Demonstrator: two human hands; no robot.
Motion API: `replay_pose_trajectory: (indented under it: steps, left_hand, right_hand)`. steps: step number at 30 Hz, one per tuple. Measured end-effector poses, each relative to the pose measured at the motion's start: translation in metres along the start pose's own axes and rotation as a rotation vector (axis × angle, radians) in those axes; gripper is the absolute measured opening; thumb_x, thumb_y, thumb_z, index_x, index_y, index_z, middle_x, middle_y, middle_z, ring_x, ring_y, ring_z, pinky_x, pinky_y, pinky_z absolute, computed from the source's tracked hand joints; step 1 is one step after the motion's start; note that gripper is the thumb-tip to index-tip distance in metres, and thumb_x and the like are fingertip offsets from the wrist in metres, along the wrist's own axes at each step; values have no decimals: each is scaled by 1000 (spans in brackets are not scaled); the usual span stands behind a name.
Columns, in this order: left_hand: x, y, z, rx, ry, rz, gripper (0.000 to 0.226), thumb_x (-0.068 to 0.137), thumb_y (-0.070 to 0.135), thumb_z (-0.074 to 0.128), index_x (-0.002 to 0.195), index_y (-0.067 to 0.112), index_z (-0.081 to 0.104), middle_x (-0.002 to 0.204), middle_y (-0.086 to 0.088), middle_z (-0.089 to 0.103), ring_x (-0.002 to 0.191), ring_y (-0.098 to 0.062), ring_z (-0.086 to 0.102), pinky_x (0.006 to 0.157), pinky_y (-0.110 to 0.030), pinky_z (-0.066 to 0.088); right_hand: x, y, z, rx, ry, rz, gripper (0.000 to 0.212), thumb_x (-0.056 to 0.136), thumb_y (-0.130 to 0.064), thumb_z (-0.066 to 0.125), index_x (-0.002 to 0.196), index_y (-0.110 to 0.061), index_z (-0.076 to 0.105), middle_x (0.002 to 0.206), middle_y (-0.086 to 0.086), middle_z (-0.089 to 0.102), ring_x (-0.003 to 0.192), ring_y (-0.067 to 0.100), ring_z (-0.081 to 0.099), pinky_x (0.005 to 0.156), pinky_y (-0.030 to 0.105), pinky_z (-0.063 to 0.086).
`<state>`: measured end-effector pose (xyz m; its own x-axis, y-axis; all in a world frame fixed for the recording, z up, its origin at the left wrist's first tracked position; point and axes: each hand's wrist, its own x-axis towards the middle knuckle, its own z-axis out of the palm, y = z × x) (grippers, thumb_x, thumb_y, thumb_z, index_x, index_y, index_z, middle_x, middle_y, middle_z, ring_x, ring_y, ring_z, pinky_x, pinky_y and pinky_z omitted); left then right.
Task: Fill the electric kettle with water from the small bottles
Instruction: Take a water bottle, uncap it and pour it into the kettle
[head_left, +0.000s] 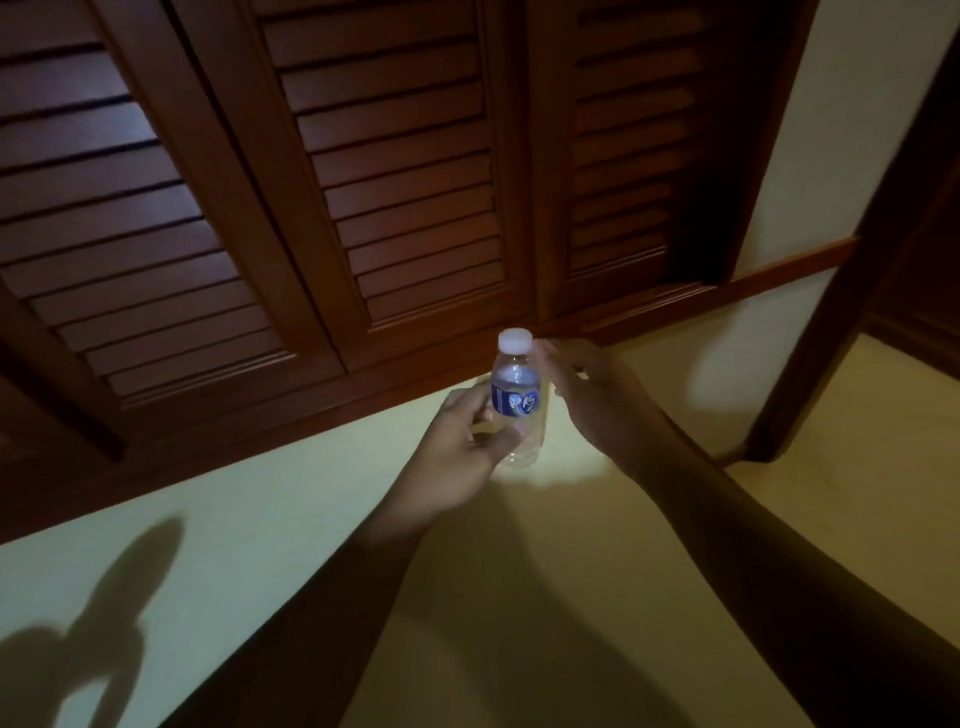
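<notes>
Uncapping step, looks like: left hand (462, 447) grips the small water bottle (517, 402) upright mid-air by its lower half, right hand (589, 387) hangs loose and empty just beside the white cap (515, 340), which needs twisting off next; no kettle in view.

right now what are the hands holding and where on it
The left hand grips the small water bottle by its lower body. The right hand is beside the neck; contact cannot be told.
</notes>
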<state>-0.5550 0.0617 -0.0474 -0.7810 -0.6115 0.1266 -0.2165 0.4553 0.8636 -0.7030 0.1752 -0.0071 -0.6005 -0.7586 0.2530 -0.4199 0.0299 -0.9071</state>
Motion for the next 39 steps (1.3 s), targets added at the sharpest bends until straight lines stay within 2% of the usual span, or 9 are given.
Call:
replay_pose_trajectory:
  steps: [4, 10, 15, 20, 25, 31, 33, 36, 39]
  left_hand:
    - [60, -11, 20, -6, 47, 10, 41, 93, 35, 68, 134, 33, 62, 127, -2, 64, 119, -14, 63, 107, -50, 51]
    - [139, -26, 54, -32, 46, -3, 50, 94, 26, 66, 141, 26, 54, 138, 2, 60, 128, -12, 61, 108, -50, 53]
    - [170, -34, 68, -13, -11, -25, 52, 100, 20, 65, 148, 22, 48, 145, -2, 57, 131, -15, 59, 108, -48, 54]
    - [186, -38, 75, 33, -11, -35, 46, 103, 10, 60, 147, 15, 48, 141, -6, 58, 125, -16, 61, 100, -29, 54]
    - [190, -44, 77, 62, -25, -73, 40, 101, 9, 59, 140, 16, 52, 139, -7, 60, 126, -20, 61, 107, -46, 54]
    - [161, -47, 68, 32, 4, -123, 54, 102, 10, 62, 153, 10, 44, 152, -11, 54, 141, -20, 53, 119, -44, 45]
    - [127, -50, 57, 81, 50, -108, 53, 104, 18, 59, 155, 14, 44, 154, -9, 54, 142, -20, 53, 119, -44, 44]
    - [64, -51, 37, 202, 98, -5, 54, 102, 33, 45, 156, 30, 46, 157, 5, 52, 141, -12, 51, 119, -24, 38]
    - [-6, -48, 4, 303, 162, 1, 40, 109, 34, 38, 145, 50, 33, 146, 24, 41, 132, 2, 39, 100, 9, 18]
  right_hand:
    - [22, 52, 0, -130, 60, 25, 25, 104, -26, 51, 118, -21, 70, 109, -10, 69, 96, 1, 61, 77, 2, 38]
    - [37, 105, 1, -497, -10, 54, 37, 96, -22, 39, 124, -8, 59, 112, 11, 66, 104, 29, 59, 101, 42, 40]
    - [42, 117, -4, -604, -139, 99, 40, 103, -13, 42, 142, -1, 45, 141, 19, 52, 135, 34, 44, 117, 39, 21]
    - [43, 120, 0, -580, -131, 115, 48, 105, -16, 41, 150, -1, 35, 151, 19, 44, 143, 31, 36, 120, 35, 14]
    - [44, 120, -1, -586, -144, 127, 50, 106, -19, 40, 153, -3, 30, 157, 17, 36, 148, 28, 28, 122, 34, 10]
    - [38, 118, -2, -559, -133, 48, 48, 103, -26, 37, 144, -4, 45, 142, 16, 53, 133, 32, 48, 116, 47, 32]
    - [29, 117, 8, -541, -100, 24, 49, 99, -25, 42, 140, -1, 50, 136, 20, 58, 125, 33, 56, 112, 36, 35]
    - [8, 96, 25, -537, -74, -13, 49, 103, -26, 43, 149, -7, 43, 151, 15, 48, 139, 27, 45, 109, 10, 6]
    - [-24, 75, 61, -496, -165, -67, 53, 106, -36, 37, 157, -23, 27, 163, -1, 31, 149, 16, 28, 111, 16, 4]
